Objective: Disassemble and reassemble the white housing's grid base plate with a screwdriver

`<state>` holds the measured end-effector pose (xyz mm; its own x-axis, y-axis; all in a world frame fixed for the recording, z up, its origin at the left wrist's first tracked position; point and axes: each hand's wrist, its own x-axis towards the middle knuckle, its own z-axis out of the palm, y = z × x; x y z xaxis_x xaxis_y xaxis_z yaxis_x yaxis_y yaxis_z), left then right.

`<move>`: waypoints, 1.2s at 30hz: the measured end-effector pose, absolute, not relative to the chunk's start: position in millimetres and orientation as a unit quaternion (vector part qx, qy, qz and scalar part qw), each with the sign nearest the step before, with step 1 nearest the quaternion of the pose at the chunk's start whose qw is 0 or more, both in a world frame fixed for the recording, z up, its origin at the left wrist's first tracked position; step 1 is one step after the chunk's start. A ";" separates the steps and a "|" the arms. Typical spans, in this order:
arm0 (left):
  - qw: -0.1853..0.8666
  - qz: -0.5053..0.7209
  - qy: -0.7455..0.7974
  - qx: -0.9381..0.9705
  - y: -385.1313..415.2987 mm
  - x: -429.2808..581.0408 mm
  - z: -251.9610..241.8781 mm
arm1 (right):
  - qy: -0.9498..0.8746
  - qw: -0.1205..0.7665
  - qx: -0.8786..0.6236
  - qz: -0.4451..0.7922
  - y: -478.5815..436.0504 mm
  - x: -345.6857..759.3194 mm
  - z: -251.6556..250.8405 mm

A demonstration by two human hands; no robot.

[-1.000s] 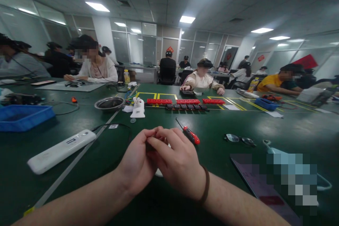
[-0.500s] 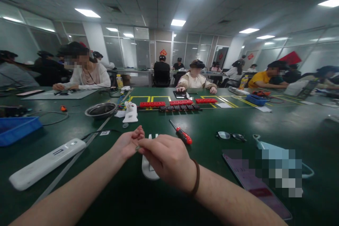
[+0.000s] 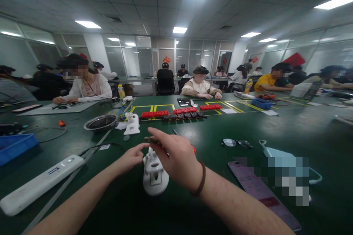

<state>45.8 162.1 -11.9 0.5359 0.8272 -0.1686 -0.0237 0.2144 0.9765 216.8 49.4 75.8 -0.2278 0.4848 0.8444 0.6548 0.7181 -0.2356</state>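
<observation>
My right hand [image 3: 175, 158] is closed, gripping a small, thin, dark metal-looking piece [image 3: 150, 140] between thumb and fingers. My left hand [image 3: 132, 159] reaches in from the left with its index finger stretched toward that piece and the other fingers curled; whether the fingertip touches is unclear, and I see nothing held in it. Beneath both hands a white plastic housing [image 3: 156, 185] with a rounded end and a slot lies on the green table, its upper part partly covered by my right hand. A red-handled screwdriver [image 3: 176, 132] is mostly hidden behind that hand.
Farther off are another white plastic part [image 3: 132, 124], a metal bowl [image 3: 101, 122] and red strips [image 3: 154, 113]. At left lie a long white device [image 3: 41, 183] and a blue bin [image 3: 19, 146]; at right, glasses [image 3: 229, 143] and a phone [image 3: 264, 196]. Several people sit around the tables.
My left hand has turned from palm up to pointing its index finger. My right hand has lifted slightly with the small piece, exposing more of the white housing. The view has tilted up.
</observation>
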 end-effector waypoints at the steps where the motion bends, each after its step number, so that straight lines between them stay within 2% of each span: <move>1: 0.650 0.265 0.367 0.610 158.1 44.3 -10.2 | -0.776 0.498 -0.380 -0.078 50.6 219.3 77.2; 2: 0.592 0.214 0.366 0.685 153.6 43.2 -8.3 | -0.772 0.494 -0.394 -0.066 52.2 222.0 78.8; 5: 0.319 0.083 0.380 0.864 139.8 43.8 -3.7 | -0.758 0.484 -0.437 -0.027 59.1 230.0 83.4; 8: 0.178 0.071 0.412 0.891 133.1 49.6 -0.6 | -0.741 0.471 -0.478 0.006 69.3 237.9 85.2; 13: 0.174 0.093 0.430 0.881 139.5 59.1 13.7 | -0.735 0.377 -0.528 0.198 84.8 250.5 78.3; 16: 0.203 0.097 0.454 0.862 146.0 61.1 21.4 | -0.751 0.311 -0.524 0.255 91.8 253.3 68.8; 28: 0.379 0.087 0.412 0.824 159.3 48.0 13.0 | -0.806 0.308 -0.490 0.122 119.9 237.5 19.1; 34: 0.240 0.054 0.508 0.826 149.0 52.8 19.7 | -0.822 0.318 -0.464 0.089 116.2 232.7 16.9; 36: 0.232 0.055 0.512 0.826 147.4 54.0 20.3 | -0.825 0.312 -0.466 0.068 113.3 229.5 18.2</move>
<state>54.0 147.4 20.3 0.4704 0.8702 -0.1468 0.8196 -0.3691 0.4383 229.5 113.3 18.2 -0.3701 0.8118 0.4517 0.7272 0.5557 -0.4030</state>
